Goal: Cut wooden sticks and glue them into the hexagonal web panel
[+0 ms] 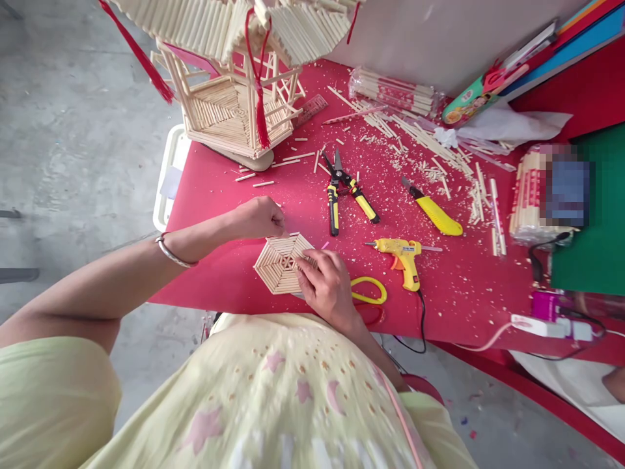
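A person's left hand (258,218) curls closed against the far edge of a flat hexagonal panel (283,262) of pale wooden sticks laid in concentric rings, while the right hand (328,286) pinches its near-right edge, fingers together on the sticks. The panel lies flat on a red table (234,286) dusted with wood shavings, directly between the two hands. Just right of the right hand lie yellow-handled scissors (368,291) and a yellow glue gun (403,254). Beyond the hands rest black-and-yellow snips (344,189) and a yellow utility knife (434,212). Farther off stands a stick-built pavilion (234,98) with red tassels, beside scattered loose sticks (420,140).
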The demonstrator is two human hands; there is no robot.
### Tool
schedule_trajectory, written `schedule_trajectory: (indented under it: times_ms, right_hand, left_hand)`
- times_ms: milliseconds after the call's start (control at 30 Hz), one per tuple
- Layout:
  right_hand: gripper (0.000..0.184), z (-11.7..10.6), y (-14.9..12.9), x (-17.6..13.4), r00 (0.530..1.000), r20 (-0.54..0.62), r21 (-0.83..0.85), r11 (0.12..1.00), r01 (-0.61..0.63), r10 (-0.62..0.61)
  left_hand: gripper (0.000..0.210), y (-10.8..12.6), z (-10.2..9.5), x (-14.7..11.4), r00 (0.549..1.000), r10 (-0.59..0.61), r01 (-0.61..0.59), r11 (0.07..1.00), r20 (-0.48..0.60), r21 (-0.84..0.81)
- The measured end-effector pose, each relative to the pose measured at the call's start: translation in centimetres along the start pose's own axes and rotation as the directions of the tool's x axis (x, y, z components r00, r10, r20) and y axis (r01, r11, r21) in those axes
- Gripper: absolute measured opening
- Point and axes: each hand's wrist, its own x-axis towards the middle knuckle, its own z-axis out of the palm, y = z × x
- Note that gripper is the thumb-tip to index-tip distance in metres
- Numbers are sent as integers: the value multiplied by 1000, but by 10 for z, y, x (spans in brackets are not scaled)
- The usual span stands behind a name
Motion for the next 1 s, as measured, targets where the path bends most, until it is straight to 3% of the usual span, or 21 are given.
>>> schedule_trajectory:
  times_ms: [500, 1000]
  right_hand:
    - [25, 2, 1, -1, 1000, -16, 4, 1000, 13, -13]
    - [24, 4, 2, -1, 999, -31, 18, 1000, 12, -11]
  left_hand:
    - [17, -5, -3, 1, 996, 69, -70, 998, 54, 8]
    - [25, -2, -4, 0, 995, 30, -34, 999, 97, 42]
